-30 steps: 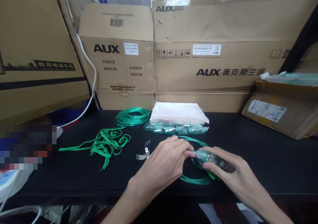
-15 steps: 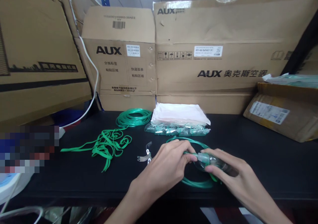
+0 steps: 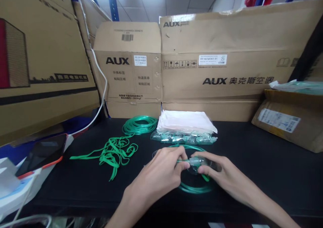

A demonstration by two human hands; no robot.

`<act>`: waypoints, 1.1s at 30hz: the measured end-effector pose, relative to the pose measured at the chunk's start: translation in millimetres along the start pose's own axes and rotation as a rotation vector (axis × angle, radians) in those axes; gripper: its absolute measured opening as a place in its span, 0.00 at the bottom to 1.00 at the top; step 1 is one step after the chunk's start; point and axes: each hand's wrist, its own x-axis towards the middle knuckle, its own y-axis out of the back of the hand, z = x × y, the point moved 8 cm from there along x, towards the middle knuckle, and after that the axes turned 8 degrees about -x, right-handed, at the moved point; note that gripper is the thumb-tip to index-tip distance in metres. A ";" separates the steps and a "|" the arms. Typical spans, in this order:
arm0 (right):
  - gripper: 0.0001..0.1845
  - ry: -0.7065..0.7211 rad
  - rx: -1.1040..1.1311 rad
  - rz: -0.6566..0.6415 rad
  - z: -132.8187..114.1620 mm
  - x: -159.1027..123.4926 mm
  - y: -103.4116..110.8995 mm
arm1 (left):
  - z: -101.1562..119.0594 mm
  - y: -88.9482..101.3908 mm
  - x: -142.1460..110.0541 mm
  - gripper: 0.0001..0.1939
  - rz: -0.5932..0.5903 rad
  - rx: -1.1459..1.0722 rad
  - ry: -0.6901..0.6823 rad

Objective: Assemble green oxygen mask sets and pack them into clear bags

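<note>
My left hand [image 3: 164, 167] is closed, pinching the end of a thin green tube [image 3: 182, 160]. Clear plastic that looks like an oxygen mask [image 3: 206, 161], with a pale green connector [image 3: 194, 161] on it, sits in the grip of my right hand [image 3: 223, 167]. The tube end meets the connector; how deep it goes in I cannot tell. More of the tubing [image 3: 195, 189] lies looped on the black table under both hands. Part of a bright green strap [image 3: 205, 177] shows below the mask. Small clear pieces beside my left hand are mostly hidden by it.
A coil of green tubing [image 3: 138, 125] and tangled green straps [image 3: 114, 154] lie left. White packets [image 3: 186, 122] are stacked behind clear bagged parts [image 3: 185, 139]. An open carton [image 3: 277, 120] stands right, a phone [image 3: 46, 150] left. Large cardboard sheets [image 3: 212, 69] wall the back.
The view has tilted up and shifted a little. Both hands, still on the tube and mask, are slightly further left, and my left hand now covers the small clear pieces.
</note>
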 end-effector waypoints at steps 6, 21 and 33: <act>0.24 -0.011 -0.015 0.129 2.4 -5.0 1.2 | 4.8 -2.0 3.1 0.06 0.034 -0.025 -0.105; 0.26 -0.091 0.083 0.187 7.2 -17.5 8.5 | 22.6 -6.5 10.2 0.07 0.080 -0.010 -0.305; 0.23 -0.049 -0.020 0.238 3.8 -19.7 12.5 | 16.2 3.0 5.7 0.08 0.066 0.041 -0.255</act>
